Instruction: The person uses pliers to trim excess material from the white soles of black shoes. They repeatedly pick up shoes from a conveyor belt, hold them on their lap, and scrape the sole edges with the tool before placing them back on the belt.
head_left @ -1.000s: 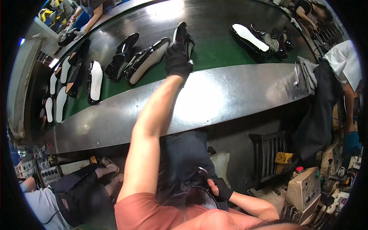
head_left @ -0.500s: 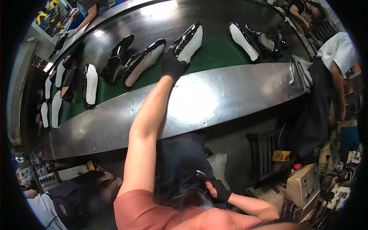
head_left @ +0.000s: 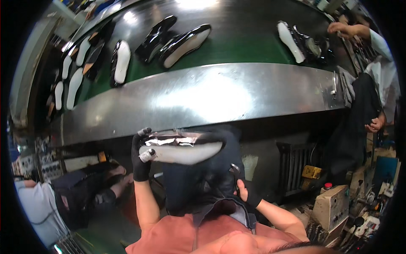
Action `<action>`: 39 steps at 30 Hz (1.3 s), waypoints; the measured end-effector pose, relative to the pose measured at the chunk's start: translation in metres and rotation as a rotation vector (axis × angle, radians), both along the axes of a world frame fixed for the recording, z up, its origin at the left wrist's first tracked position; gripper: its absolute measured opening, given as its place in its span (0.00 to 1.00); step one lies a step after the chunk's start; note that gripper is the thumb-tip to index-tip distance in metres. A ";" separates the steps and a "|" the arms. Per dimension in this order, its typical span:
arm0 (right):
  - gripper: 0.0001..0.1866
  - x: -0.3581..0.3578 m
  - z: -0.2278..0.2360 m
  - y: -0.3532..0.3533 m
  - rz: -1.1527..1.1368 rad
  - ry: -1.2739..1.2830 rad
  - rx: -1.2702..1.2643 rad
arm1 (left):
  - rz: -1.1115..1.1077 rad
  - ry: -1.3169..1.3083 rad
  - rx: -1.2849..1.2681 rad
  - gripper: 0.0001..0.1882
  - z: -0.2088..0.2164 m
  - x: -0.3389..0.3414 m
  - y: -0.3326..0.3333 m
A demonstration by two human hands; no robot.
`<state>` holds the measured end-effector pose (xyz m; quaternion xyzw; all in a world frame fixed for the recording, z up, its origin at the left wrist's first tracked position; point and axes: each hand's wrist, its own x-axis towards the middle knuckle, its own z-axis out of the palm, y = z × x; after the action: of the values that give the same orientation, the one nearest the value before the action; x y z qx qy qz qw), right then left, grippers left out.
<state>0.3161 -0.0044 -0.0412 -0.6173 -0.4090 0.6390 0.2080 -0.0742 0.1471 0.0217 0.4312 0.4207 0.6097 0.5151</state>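
The green conveyor belt [head_left: 249, 46] curves across the top of your view, carrying glossy black shoes [head_left: 184, 39] sole-up, with a row of white insoles [head_left: 75, 80] lying at its left end. Below it runs the steel desk [head_left: 220, 95], bare and shiny. Against your dark apron [head_left: 198, 182] you hold one black shoe [head_left: 186, 148] on its side, pale sole facing down toward you, well clear of the belt. Your left hand [head_left: 141, 154], gloved, is wrapped around its heel end. Your right hand [head_left: 245, 192], also gloved, is curled at your apron around something small and metallic; what it is cannot be made out. Held at one end only, the shoe may tip or slip from that glossy upper. A co-worker's hand [head_left: 338, 27] reaches toward the shoes at the belt's far right.
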 end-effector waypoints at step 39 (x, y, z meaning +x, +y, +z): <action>0.22 -0.122 0.069 0.042 0.261 0.083 0.047 | -0.165 0.172 0.021 0.32 -0.010 0.090 -0.022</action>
<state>0.1944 0.0372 0.0277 -0.5268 -0.4916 0.6760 0.1542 0.0154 0.1248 0.0114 0.5203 0.4202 0.5303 0.5210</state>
